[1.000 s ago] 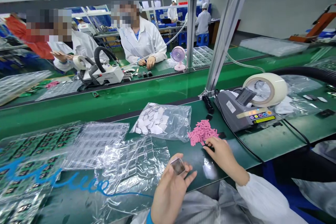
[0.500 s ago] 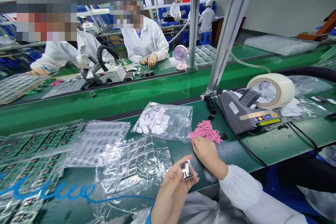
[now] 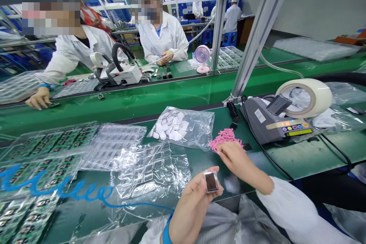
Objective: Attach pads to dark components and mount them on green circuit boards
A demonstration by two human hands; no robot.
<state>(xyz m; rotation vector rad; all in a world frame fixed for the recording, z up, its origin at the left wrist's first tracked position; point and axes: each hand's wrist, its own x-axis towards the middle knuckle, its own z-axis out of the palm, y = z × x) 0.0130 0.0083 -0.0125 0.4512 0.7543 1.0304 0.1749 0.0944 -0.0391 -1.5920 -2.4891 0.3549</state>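
My left hand (image 3: pixel 197 194), with a blue band round its wrist, grips a small square clear-edged part (image 3: pixel 211 181) by its sides. The dark face of that part is turned up towards me. At the near edge of a heap of small pink strips (image 3: pixel 225 136), my right hand (image 3: pixel 236 160) has its thumb and fingers pinched together. Whatever lies between those fingertips, if anything, is too small to make out. Behind the hands, a clear plastic bag (image 3: pixel 198 122) lies on the green bench with many white pieces (image 3: pixel 171 124) in it.
Clear trays of green circuit boards (image 3: pixel 61 141) and plastic trays (image 3: pixel 114 145) cover the left. A coiled blue cord (image 3: pixel 77 190) crosses them. A grey tape dispenser (image 3: pixel 257 122) with its cable stands right, beside a metal post (image 3: pixel 257 42). Co-workers in white coats sit opposite.
My right hand has shifted slightly along the pink heap. The square part in my left hand has tilted, its face now dark instead of bright. A co-worker's hand opposite has moved forward.
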